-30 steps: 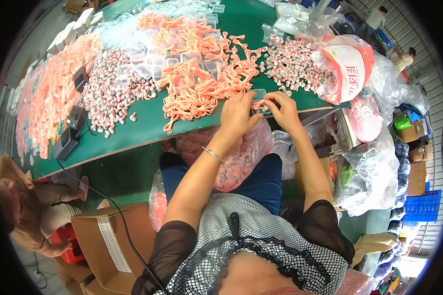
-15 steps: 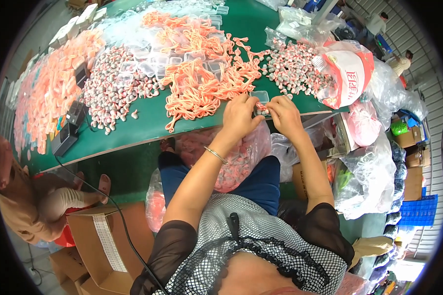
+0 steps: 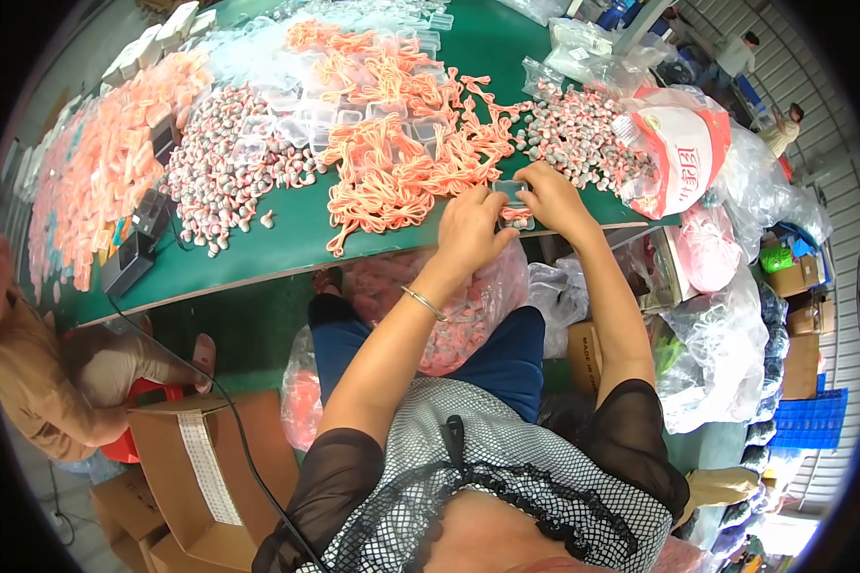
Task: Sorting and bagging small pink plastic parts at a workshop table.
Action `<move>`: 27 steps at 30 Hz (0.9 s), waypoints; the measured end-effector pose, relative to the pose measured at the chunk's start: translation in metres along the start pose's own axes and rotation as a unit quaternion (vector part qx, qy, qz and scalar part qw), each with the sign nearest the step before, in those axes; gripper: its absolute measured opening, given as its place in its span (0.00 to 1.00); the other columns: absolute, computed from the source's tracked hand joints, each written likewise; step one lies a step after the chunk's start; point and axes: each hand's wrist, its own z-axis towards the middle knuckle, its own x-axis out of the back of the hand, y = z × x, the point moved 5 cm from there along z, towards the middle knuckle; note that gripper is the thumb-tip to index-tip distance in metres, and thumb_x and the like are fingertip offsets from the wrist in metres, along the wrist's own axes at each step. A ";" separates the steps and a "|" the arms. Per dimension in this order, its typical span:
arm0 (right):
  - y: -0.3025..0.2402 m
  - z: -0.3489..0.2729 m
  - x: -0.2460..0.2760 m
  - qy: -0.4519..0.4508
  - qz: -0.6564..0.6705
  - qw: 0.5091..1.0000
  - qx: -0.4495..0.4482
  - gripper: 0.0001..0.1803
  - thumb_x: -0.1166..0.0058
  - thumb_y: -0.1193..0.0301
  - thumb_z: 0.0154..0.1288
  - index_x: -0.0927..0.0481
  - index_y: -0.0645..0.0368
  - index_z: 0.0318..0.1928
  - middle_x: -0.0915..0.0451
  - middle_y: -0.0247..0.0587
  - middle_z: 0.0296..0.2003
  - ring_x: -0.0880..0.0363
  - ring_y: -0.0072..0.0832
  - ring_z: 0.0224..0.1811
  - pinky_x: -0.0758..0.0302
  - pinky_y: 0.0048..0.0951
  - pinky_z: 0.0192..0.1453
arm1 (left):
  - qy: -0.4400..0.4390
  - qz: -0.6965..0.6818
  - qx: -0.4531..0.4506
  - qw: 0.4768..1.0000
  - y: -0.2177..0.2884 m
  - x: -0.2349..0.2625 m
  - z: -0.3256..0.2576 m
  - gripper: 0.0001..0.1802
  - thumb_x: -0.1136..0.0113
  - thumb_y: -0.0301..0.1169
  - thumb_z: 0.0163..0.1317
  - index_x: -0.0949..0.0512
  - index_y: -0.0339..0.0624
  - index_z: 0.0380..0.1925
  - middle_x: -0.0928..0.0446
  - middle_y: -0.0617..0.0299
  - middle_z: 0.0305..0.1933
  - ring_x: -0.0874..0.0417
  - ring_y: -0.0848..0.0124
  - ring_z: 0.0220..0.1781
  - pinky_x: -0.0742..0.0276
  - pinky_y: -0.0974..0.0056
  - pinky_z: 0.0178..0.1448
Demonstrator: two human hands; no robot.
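Observation:
At the table's front edge, a small clear plastic box with a hinged lid sits between my hands, with pink-and-grey pieces inside it. My left hand grips its left side, thumb low against it. My right hand has its fingers curled on the lid at the box's right. The lid stands partly raised. Just left of my left hand lies a heap of bundled orange cords. Beyond my right hand spreads a pile of small pink-and-grey knobs.
Another knob pile, clear boxes and orange pieces cover the green table's left side. A black device trails a cable. A red-and-white bag stands at right. Below are a cardboard box and a seated person.
My right hand has moved slightly up and left onto the lid, which has tipped toward the box. The pink-and-grey pieces now sit inside the box. The seated person has shifted a little.

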 end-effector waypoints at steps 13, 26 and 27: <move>-0.024 -0.049 0.015 0.118 0.150 0.982 -0.008 0.11 0.37 0.77 0.57 0.20 0.64 0.42 0.19 0.46 0.39 0.18 0.37 0.36 0.21 0.31 0.40 | 0.029 -0.016 0.007 0.999 0.001 0.003 -0.001 0.34 0.25 0.33 0.43 0.28 0.40 0.52 0.22 0.55 0.38 0.21 0.55 0.45 0.26 0.54 0.50; -0.036 -0.069 0.002 0.243 0.106 0.964 0.012 0.13 0.35 0.80 0.54 0.20 0.62 0.41 0.18 0.46 0.39 0.18 0.40 0.42 0.20 0.33 0.45 | 0.019 0.034 0.081 0.996 0.000 0.010 -0.003 0.11 0.32 0.36 0.51 0.17 0.40 0.30 0.20 0.53 0.32 0.18 0.55 0.40 0.27 0.53 0.42; -0.037 -0.069 0.002 0.243 0.107 0.964 0.012 0.13 0.35 0.80 0.54 0.20 0.62 0.41 0.18 0.46 0.39 0.18 0.40 0.42 0.20 0.33 0.45 | 0.019 0.034 0.081 0.996 -0.001 0.008 -0.003 0.11 0.32 0.36 0.51 0.17 0.40 0.30 0.20 0.53 0.32 0.18 0.55 0.40 0.27 0.53 0.42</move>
